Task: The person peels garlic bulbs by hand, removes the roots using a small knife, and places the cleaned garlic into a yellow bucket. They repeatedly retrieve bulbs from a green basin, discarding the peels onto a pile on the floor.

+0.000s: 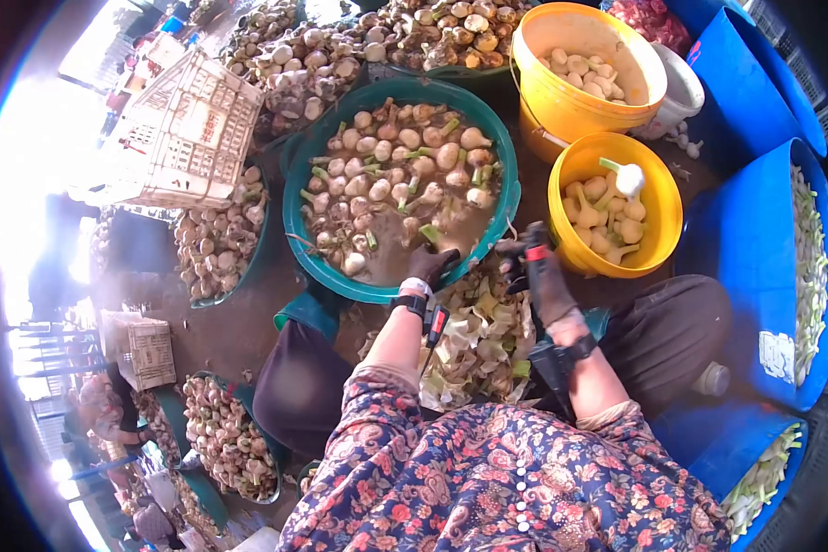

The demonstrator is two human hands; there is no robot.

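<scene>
My left hand [432, 264], in a dark glove, is at the near rim of a green basin [294, 241] of muddy water and garlic bulbs. Its fingers close around a garlic bulb [447, 250], mostly hidden by the glove. Right of the basin, my right hand [545, 276] has its gloved fingers curled; I cannot tell what they hold. A red-and-black piece [535, 251] lies along that hand. Beside it stands a yellow bucket [669, 230] of cleaned garlic bulbs, with one bright white bulb [629, 180] uppermost. Below my hands lies a heap of garlic peels [474, 354].
Another yellow bucket [524, 41] with garlic stands behind. Blue tubs [750, 239] line the right, some filled with pale stems. More garlic heaps [294, 69] lie at the back and left, near a white crate [189, 129]. A person [101, 405] is at far left.
</scene>
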